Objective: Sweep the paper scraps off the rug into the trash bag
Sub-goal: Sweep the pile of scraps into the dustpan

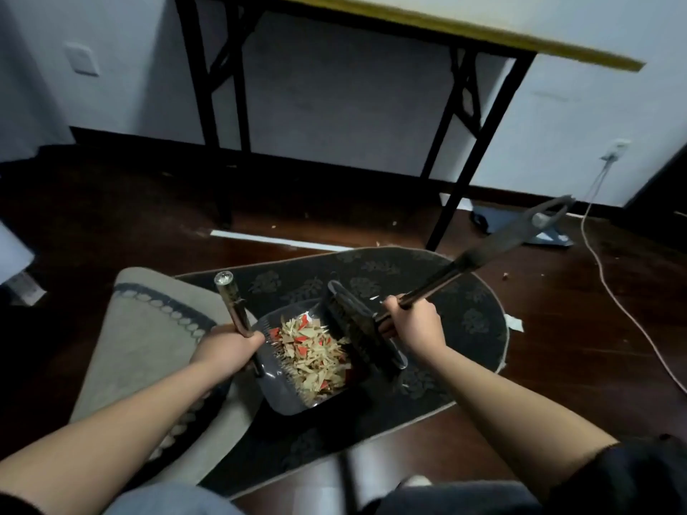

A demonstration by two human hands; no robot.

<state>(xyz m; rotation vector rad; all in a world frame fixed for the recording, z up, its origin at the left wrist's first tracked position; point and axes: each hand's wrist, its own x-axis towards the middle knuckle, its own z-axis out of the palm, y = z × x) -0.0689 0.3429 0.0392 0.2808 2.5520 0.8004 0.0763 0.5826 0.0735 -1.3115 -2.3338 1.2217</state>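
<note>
hands: two, left hand (pixel 226 347) and right hand (pixel 412 325)
rugs: two, dark oval leaf-patterned rug (pixel 464 314) at centre, beige rug with dark border (pixel 148 340) at lower left
grey plastic dustpan (pixel 282 395): one
dark-bristled broom (pixel 353 325): one
black-legged folding table (pixel 464 35): one, top of frame
tan and red paper scraps (pixel 316 354): too many to count

No text, label, brand, number or sign can be read anywhere in this view. The rug (pixel 390 276) carries only a leaf pattern, not letters. A small pale object (pixel 26 288) on the floor at about nine o'clock may bear print, but it is too blurred to make out.
</note>
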